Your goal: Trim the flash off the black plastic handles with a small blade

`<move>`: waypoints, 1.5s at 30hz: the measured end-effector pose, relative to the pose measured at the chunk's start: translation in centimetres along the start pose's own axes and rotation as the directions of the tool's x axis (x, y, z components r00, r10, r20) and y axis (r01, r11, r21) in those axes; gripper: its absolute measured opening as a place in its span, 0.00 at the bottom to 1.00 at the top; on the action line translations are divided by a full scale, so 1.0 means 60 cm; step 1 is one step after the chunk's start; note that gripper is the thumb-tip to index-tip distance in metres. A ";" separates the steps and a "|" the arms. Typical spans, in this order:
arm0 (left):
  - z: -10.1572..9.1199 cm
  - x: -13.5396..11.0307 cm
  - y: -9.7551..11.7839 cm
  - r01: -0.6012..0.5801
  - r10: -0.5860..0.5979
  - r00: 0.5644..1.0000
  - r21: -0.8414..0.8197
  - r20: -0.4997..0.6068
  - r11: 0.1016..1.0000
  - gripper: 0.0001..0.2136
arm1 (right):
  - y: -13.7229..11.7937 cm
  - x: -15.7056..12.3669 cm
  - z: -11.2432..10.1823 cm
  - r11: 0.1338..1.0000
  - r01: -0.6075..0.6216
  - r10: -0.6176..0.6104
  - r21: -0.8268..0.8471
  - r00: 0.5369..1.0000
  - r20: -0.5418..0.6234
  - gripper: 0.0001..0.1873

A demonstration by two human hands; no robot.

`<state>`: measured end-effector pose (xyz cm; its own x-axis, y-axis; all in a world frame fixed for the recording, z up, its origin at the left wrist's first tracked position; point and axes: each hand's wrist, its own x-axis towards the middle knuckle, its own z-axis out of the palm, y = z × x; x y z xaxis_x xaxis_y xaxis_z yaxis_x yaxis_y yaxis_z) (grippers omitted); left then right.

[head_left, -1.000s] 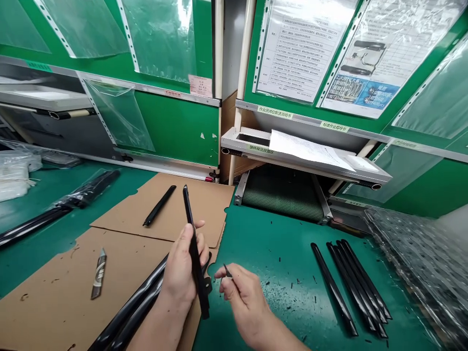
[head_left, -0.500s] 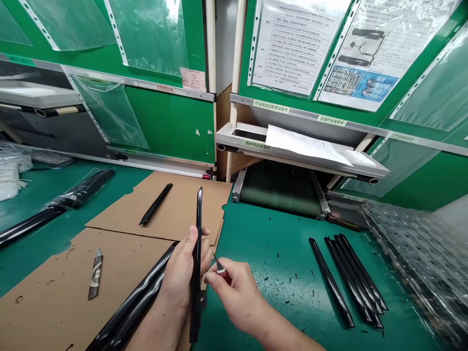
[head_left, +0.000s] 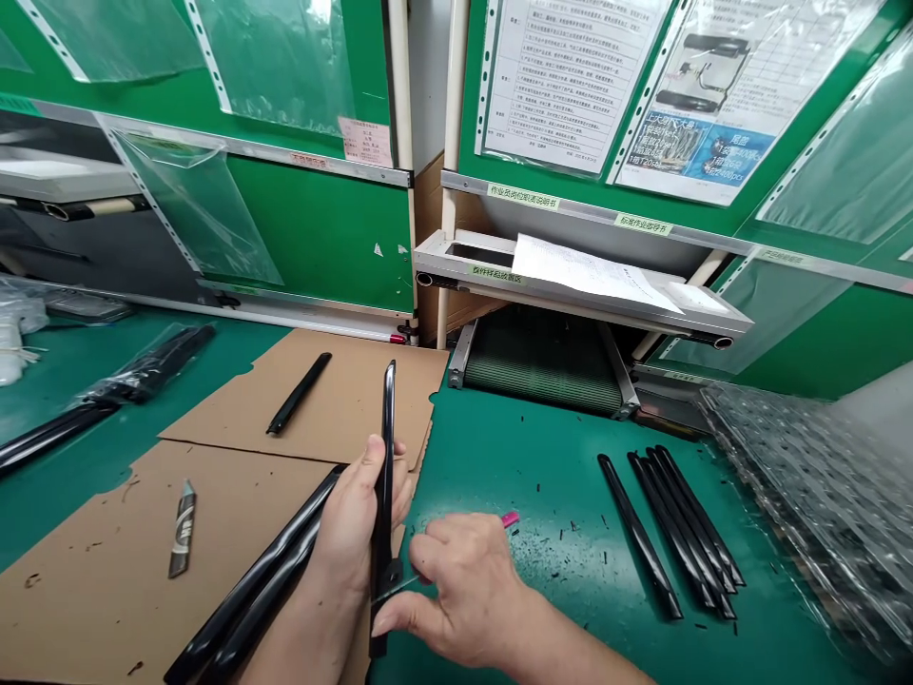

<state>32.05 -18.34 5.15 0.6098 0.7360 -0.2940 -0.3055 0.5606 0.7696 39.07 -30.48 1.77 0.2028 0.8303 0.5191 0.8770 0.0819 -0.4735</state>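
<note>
My left hand (head_left: 349,533) is wrapped round a long, glossy black plastic strip (head_left: 388,409), held upright with its tapered tip at the top. My right hand (head_left: 471,585) grips a small knife (head_left: 510,519) whose pink handle end sticks out behind the fist. Its thin blade lies across the strip's lower part, beside a small tab, with my right thumb close to the strip's lower end. Under my left forearm, more glossy black strips (head_left: 267,571) rest on the cardboard (head_left: 92,580). A loose grey blade-like piece (head_left: 183,533) lies to their left.
Several finished-looking black strips (head_left: 642,538) lie side by side on the green table at right, near stacked clear plastic trays (head_left: 791,495). Black shavings dot the tabletop. A short black strip (head_left: 300,392) lies on the far cardboard. Behind are a conveyor (head_left: 546,366) and a shelf (head_left: 585,304).
My right hand has turned over and moved down along the strip, bringing the knife blade from beside my left fingers to the strip's lower part. My left hand keeps its hold.
</note>
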 end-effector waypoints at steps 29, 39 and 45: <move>-0.018 -0.027 -0.016 -0.316 0.314 0.949 0.076 0.033 0.946 0.12 | 0.035 0.070 -0.068 0.779 -0.485 0.467 0.398 0.872 0.149 0.11; 0.005 -0.038 -0.034 -0.672 0.765 0.626 0.393 -0.151 0.627 0.08 | 0.021 0.043 -0.016 0.701 -0.443 0.623 0.559 0.762 -0.177 0.10; 0.014 -0.047 -0.030 -0.696 0.796 0.586 0.408 -0.152 0.591 0.09 | 0.017 0.038 0.025 0.728 -0.362 0.602 0.582 0.743 -0.291 0.06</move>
<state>31.49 -21.73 5.08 0.0032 0.9353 0.3538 -0.3063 -0.3359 0.8907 39.74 -27.67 1.40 0.8057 0.5064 0.3074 0.3113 0.0795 -0.9470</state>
